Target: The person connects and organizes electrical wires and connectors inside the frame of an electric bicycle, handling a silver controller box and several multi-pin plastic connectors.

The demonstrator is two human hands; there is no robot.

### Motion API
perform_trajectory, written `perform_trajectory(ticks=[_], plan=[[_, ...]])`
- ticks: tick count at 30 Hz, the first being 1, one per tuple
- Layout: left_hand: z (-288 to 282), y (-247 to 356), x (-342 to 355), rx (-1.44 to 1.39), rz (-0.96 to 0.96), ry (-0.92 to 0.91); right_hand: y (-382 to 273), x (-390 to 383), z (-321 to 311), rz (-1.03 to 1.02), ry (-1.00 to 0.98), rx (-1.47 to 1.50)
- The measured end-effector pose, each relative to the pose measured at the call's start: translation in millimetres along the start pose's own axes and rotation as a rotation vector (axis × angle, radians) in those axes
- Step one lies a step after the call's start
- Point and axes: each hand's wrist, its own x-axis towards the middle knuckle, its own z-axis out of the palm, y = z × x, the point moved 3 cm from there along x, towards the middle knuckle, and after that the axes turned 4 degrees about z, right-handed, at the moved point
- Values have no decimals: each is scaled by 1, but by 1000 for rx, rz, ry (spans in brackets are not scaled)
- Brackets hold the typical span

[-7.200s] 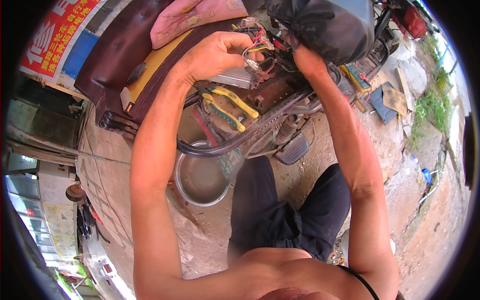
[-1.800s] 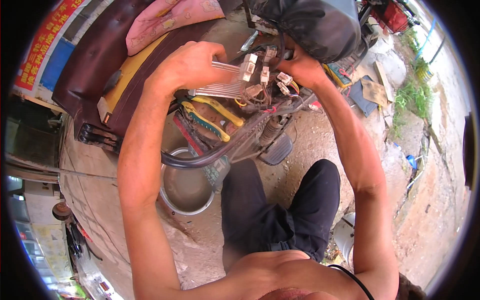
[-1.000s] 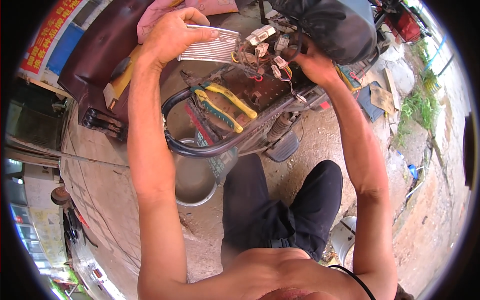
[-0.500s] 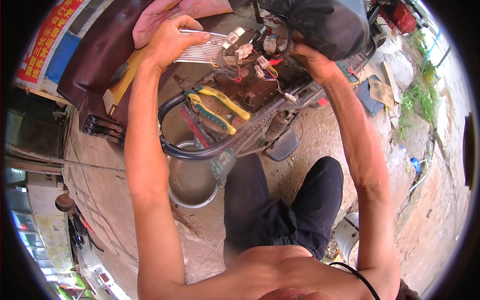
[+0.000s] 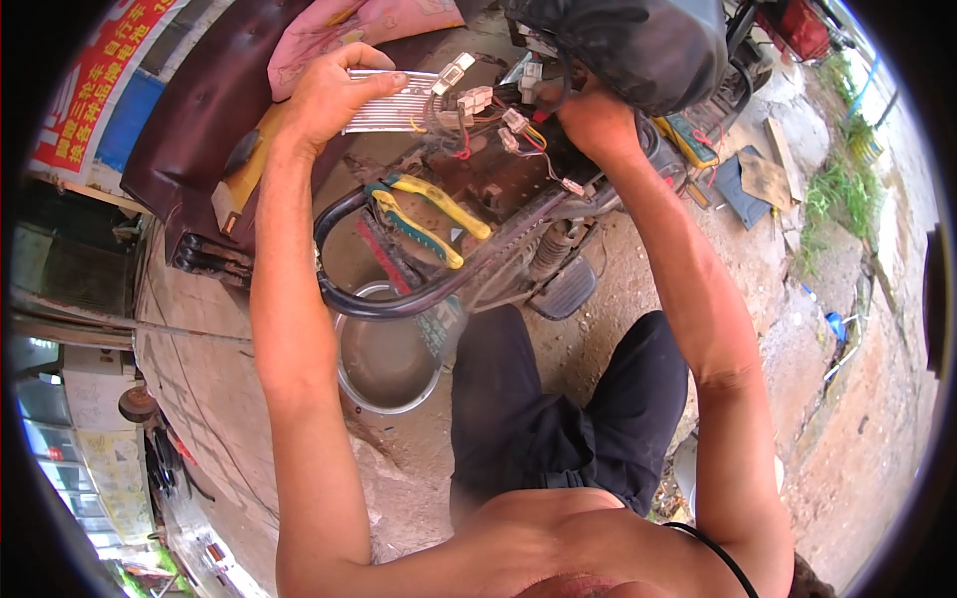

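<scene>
The left hand grasps the silver finned box by its left end, just left of the white wire connectors. The right hand is near the black cover; its grip cannot be told. Yellow-and-green pliers lie nearer.

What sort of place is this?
Probably an outdoor, roadside-type vehicle repair spot: a vehicle frame with exposed wires and plugs, pliers lying on it, and rough ground with grass off to the right.
</scene>
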Motion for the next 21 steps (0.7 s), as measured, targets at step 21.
perform_trajectory(ticks=[21], plan=[[0, -1, 1, 68, 64, -62, -29, -22, -14, -53, 39, 96]])
